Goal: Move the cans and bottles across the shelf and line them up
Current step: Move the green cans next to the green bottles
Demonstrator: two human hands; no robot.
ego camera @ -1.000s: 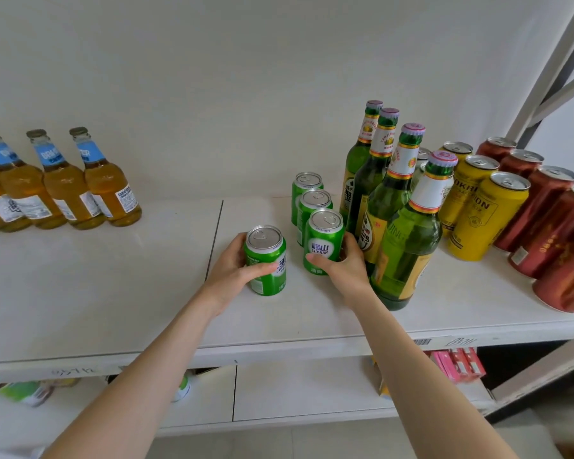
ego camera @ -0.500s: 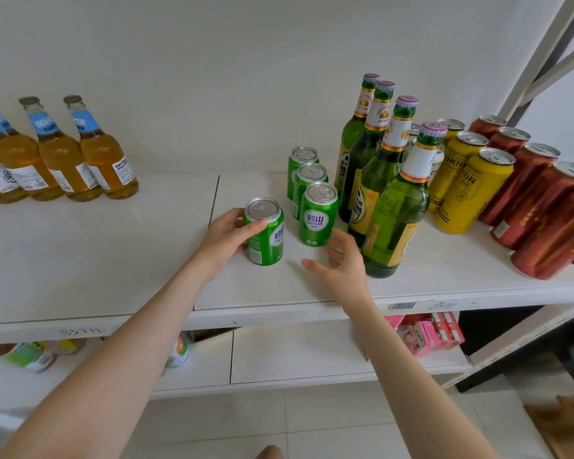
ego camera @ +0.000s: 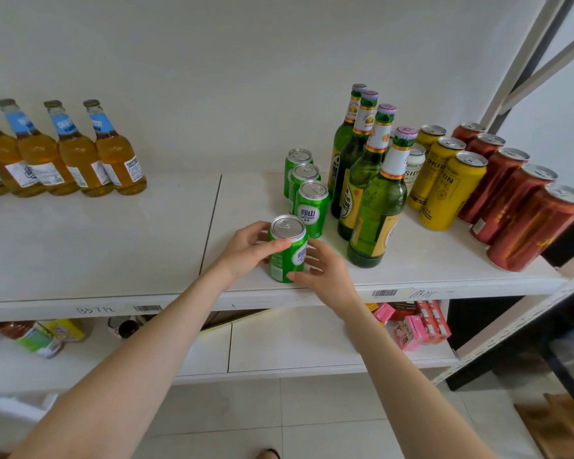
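Left hand (ego camera: 246, 248) and right hand (ego camera: 323, 274) both tight around upright green "LAOSHAN" can (ego camera: 287, 256); near shelf (ego camera: 113, 253) front

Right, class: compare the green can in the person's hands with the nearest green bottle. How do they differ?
The held can is short; the nearest green bottle is tall with a narrow neck. The can has a silver pull-tab top; the bottle has a purple cap. The left hand and right hand grip the can; the bottle stands untouched. Both are green.
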